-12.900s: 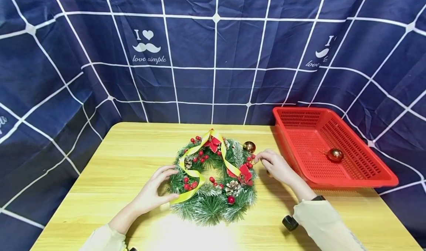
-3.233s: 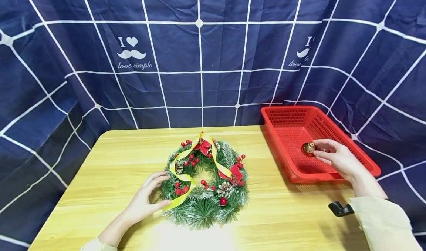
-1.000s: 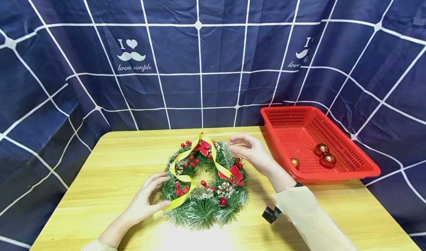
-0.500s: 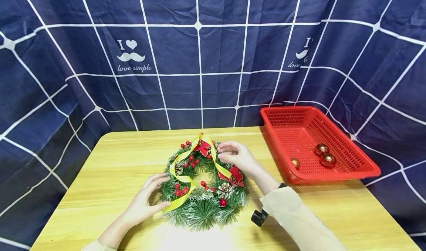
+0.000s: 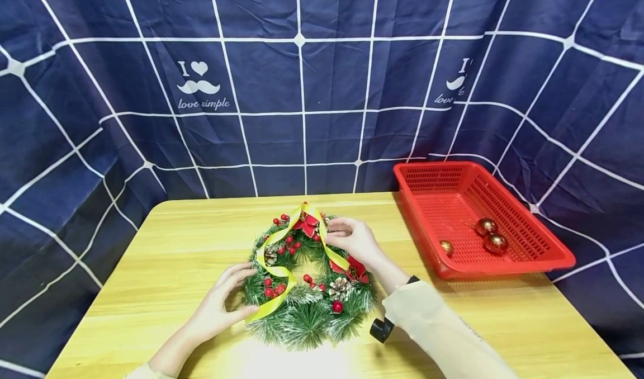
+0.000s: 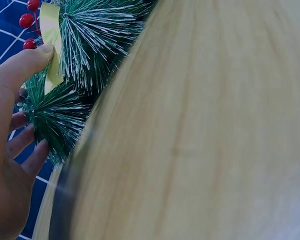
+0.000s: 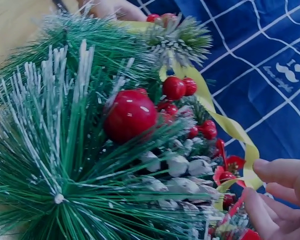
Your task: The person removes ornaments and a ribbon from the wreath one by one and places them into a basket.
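A green wreath [image 5: 308, 317] with frosted tips, red berries, red flowers and pinecones lies on the table. A yellow ribbon [image 5: 274, 268] winds loosely over it. My left hand [image 5: 216, 306] holds the wreath's left side; in the left wrist view its thumb [image 6: 40, 56] presses the ribbon's end and the fingers reach round the edge. My right hand [image 5: 354, 242] is at the upper right of the wreath. In the right wrist view its thumb and forefinger [image 7: 260, 212] pinch the ribbon [image 7: 235, 131]. A pinecone [image 5: 340, 288] and red ball [image 7: 131, 116] sit below it.
A red perforated basket [image 5: 427, 222] stands at the table's right, holding two coppery baubles [image 5: 496, 243] and a smaller gold one [image 5: 446, 247]. A blue curtain [image 5: 261, 133] with white lines hangs behind the wooden table [image 5: 166, 245].
Earlier, a bauble lay beside the wreath, then my right hand held it in the basket. That hand has since come left, over the wreath, to the ribbon. My left hand stays put.
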{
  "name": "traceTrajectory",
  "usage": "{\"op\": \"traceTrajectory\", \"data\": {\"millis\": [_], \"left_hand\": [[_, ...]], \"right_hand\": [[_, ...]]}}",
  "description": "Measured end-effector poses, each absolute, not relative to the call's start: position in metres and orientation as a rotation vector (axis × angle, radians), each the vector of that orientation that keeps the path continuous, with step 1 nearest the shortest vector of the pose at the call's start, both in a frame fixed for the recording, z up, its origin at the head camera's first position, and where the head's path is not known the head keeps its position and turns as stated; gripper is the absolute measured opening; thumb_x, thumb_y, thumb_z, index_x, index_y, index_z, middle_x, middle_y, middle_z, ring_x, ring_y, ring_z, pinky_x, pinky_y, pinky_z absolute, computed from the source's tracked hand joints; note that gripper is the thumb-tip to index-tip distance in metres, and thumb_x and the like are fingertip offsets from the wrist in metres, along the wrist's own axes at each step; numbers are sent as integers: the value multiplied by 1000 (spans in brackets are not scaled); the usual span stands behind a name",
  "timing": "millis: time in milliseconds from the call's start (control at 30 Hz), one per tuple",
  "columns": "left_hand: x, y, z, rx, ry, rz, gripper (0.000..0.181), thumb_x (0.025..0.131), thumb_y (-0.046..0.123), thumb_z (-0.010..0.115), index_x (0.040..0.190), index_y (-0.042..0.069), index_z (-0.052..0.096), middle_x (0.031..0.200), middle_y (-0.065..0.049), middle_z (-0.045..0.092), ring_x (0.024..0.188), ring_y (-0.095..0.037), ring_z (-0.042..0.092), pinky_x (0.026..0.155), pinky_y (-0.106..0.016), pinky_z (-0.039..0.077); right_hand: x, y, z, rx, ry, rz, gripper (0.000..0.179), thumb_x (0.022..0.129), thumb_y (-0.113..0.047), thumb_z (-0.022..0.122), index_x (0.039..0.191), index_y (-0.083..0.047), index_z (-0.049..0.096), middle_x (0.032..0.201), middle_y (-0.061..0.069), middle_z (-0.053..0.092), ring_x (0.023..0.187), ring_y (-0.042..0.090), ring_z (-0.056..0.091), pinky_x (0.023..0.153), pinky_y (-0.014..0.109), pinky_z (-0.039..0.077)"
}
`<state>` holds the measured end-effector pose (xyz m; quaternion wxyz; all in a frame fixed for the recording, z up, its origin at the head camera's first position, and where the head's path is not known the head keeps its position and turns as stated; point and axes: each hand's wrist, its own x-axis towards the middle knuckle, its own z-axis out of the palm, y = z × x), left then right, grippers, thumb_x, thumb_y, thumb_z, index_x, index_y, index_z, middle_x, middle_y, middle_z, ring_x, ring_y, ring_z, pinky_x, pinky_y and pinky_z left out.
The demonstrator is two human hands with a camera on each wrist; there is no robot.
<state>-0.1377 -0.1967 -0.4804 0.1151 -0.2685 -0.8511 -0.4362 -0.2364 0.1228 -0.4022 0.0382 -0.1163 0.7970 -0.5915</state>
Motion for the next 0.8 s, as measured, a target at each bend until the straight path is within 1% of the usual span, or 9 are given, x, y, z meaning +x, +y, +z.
{"op": "traceTrajectory", "data": {"millis": [200, 333, 467, 567, 700, 800], "left_hand": [[-138, -197, -482, -785, -2495, -1272, 66, 79, 29, 79, 137, 22, 49, 144, -1, 39, 123, -19, 47, 103, -25, 38], [-138, -197, -483, -774, -2495, -1268, 66, 78, 29, 80, 136, 23, 50, 144, 1, 40, 122, -20, 48, 102, -28, 40], [-138, -197, -484, -778, -2494, -1260, 66, 78, 29, 80, 136, 22, 50, 144, -1, 40, 121, -22, 49, 101, -29, 41], [-139, -197, -485, -783, -2501, -1256, 66, 78, 30, 80, 137, 22, 49, 144, -2, 39, 122, -21, 49, 102, -28, 40], [-140, -198, -486, -784, -2509, -1264, 67, 78, 31, 79, 138, 23, 48, 145, -2, 38, 124, -20, 47, 103, -26, 38], [-140, -198, -486, -783, -2503, -1259, 67, 78, 30, 80, 137, 22, 49, 145, -1, 38, 123, -20, 47, 102, -28, 39]], "right_hand": [[-235, 115, -401, -290, 2609, -1725, 35, 78, -7, 78, 112, -2, 68, 105, 13, 69, 88, 23, 67, 75, 32, 56], [-238, 111, -403, -263, 2665, -1677, 30, 77, -6, 78, 106, -4, 70, 97, 10, 71, 81, 20, 66, 69, 30, 56], [-240, 110, -404, -247, 2626, -1717, 23, 77, -2, 76, 100, -3, 70, 91, 9, 70, 76, 19, 66, 66, 29, 57], [-241, 111, -405, -258, 2550, -1795, 20, 78, 2, 74, 97, -1, 70, 90, 11, 70, 76, 19, 66, 68, 30, 57], [-242, 116, -406, -289, 2364, -1934, 21, 81, 4, 69, 101, 4, 66, 95, 15, 68, 80, 19, 65, 75, 33, 57], [-242, 120, -406, -313, 2234, -2011, 22, 83, 4, 67, 105, 8, 62, 96, 17, 65, 80, 19, 65, 79, 35, 56]]}}
